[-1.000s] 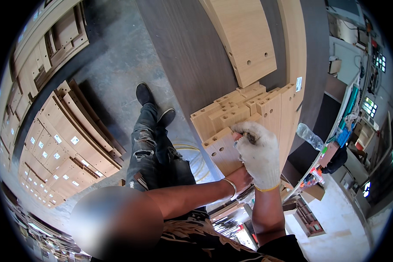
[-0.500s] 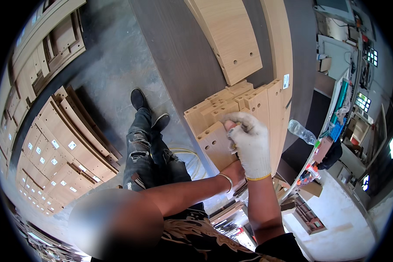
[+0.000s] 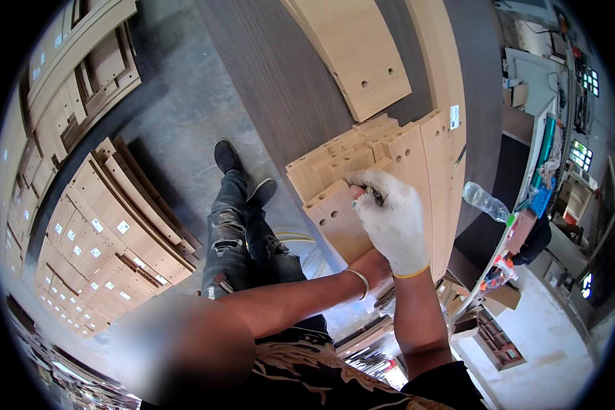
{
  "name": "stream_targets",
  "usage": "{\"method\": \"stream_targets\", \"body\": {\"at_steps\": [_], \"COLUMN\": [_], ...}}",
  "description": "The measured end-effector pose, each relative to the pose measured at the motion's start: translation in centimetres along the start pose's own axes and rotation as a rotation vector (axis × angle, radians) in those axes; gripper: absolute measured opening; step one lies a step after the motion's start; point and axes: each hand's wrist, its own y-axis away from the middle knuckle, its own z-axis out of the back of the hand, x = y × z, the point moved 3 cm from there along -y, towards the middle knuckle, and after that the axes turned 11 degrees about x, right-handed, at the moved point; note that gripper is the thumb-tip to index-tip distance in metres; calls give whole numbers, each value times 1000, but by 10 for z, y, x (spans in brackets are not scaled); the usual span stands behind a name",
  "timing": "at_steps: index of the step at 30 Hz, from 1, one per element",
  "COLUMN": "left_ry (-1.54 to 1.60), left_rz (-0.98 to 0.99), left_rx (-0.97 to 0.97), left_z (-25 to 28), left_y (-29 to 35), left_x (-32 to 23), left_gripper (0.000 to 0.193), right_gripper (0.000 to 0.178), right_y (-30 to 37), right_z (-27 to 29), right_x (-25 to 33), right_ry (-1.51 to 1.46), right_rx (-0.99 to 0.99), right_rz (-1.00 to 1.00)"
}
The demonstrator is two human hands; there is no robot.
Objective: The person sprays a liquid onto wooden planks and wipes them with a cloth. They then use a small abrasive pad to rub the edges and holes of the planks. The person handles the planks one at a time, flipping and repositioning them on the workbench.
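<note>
My right hand [image 3: 391,217], in a white knit glove with the thumb and some fingertips bare, is curled into a pinch over a short wooden board [image 3: 340,220]. Whatever is between its fingers is too small to make out. Two round holes show in that board's face and more along its far edge. My bare left hand [image 3: 372,268], with a bangle at the wrist, is at the near end of the same board. Its fingers are hidden beside my right wrist. Just beyond lie several drilled wooden pieces [image 3: 335,154] set side by side.
A curved wooden panel [image 3: 352,58] and a long wooden rail [image 3: 436,61] lie on the dark tabletop [image 3: 260,75]. A clear plastic bottle [image 3: 485,202] lies to the right. Stacked labelled panels [image 3: 109,239] stand on the floor at left, with more wooden parts [image 3: 82,82] behind.
The view has shifted slightly. My right hand stays curled over the board with its fingers a little differently set. My left hand keeps its place at the board's near end.
</note>
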Motion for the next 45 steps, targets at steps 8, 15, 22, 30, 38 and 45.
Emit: {"method": "stream_targets", "body": {"at_steps": [8, 15, 22, 30, 38, 45], "left_ry": [227, 123, 108, 324, 164, 192], "left_rz": [-90, -114, -130, 34, -134, -66], "left_rx": [210, 204, 234, -141, 244, 98], "left_z": [2, 11, 13, -20, 28, 0], "left_y": [-1, 1, -1, -4, -1, -3], "left_x": [-2, 2, -1, -18, 8, -7], "left_gripper": [45, 48, 49, 49, 51, 49], "right_gripper": [22, 19, 19, 17, 22, 24], "right_y": [-7, -14, -17, -12, -13, -12], "right_z": [5, 9, 11, 4, 15, 10], "right_x": [0, 9, 21, 31, 14, 14], "right_ry": [-52, 153, 352, 480, 193, 126], "right_rx": [114, 146, 139, 101, 126, 157], "right_rz": [23, 34, 103, 79, 78, 36]}}
